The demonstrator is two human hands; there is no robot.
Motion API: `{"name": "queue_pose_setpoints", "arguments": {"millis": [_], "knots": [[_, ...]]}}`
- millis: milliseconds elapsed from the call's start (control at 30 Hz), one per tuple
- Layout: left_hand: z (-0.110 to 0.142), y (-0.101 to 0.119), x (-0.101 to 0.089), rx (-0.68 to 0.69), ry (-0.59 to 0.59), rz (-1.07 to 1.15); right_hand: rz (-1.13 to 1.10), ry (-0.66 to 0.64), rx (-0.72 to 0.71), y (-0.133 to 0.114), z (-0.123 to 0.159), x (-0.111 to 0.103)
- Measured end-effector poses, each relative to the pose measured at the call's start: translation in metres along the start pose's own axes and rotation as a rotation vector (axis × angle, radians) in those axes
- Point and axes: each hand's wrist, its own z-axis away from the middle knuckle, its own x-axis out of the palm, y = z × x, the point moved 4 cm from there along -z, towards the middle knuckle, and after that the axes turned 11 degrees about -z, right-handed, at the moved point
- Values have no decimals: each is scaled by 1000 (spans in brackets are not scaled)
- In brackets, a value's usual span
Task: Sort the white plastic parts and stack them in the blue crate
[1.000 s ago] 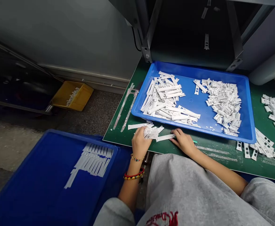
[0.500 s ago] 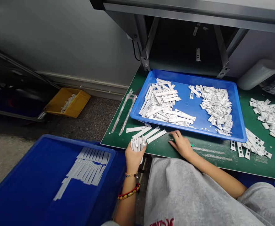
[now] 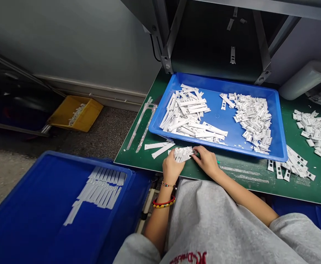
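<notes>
My left hand (image 3: 173, 169) is closed around a bundle of white plastic strips (image 3: 183, 154) at the table's front edge. My right hand (image 3: 206, 161) touches the bundle's right end, fingers closed on a slim tool with a green end (image 3: 218, 162); most of the tool is hidden under the hand. Loose white strips (image 3: 160, 149) lie on the green table to the left of the bundle. Just beyond both hands, a blue tray (image 3: 218, 146) holds a pile of long strips (image 3: 188, 110) at left and short white pieces (image 3: 255, 119) at right.
At lower left stands a blue bin (image 3: 53, 190) with strips laid in rows. More white parts (image 3: 317, 135) and flat strips (image 3: 295, 165) lie on the table at right. A conveyor belt (image 3: 212, 47) ends behind the tray. A yellow bin (image 3: 87, 119) sits on the floor.
My left hand has moved right with the bundle, up to my right hand. Two loose strips beside it no longer show on the table. The view has shifted slightly.
</notes>
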Motion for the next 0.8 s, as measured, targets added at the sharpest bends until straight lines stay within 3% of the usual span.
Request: {"name": "queue_pose_setpoints", "arguments": {"millis": [200,400,567,800], "knots": [[19,27,-36,80,-81,477,-337,118,-270,-38,29,-55],[37,63,-61,94,-220,667,-465,29,-328,-73,57,-101],[49,70,-59,82,-294,712,-360,39,-400,-76,68,-120],[56,76,-63,97,-283,672,-183,-34,-497,-86,70,-129]]}}
